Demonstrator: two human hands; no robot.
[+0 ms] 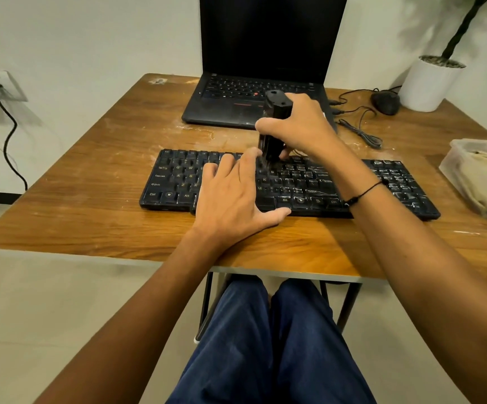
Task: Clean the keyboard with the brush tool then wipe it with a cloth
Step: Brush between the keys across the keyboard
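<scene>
Here the right hand [303, 126] grips the black brush tool [274, 126] upright, fingers curled round it, bristles down on the middle keys of the dusty black keyboard [382, 185] lying on the wooden tabletop [90, 199]. The left hand [230, 199] rests flat on the keys, fingers spread straight, holding nothing.

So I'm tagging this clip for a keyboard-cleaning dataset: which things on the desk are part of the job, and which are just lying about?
In the job: keyboard, brush, right hand gripping it, left hand resting flat on the keys.

Lying about: laptop, mouse, plant pot, plastic tub.
</scene>
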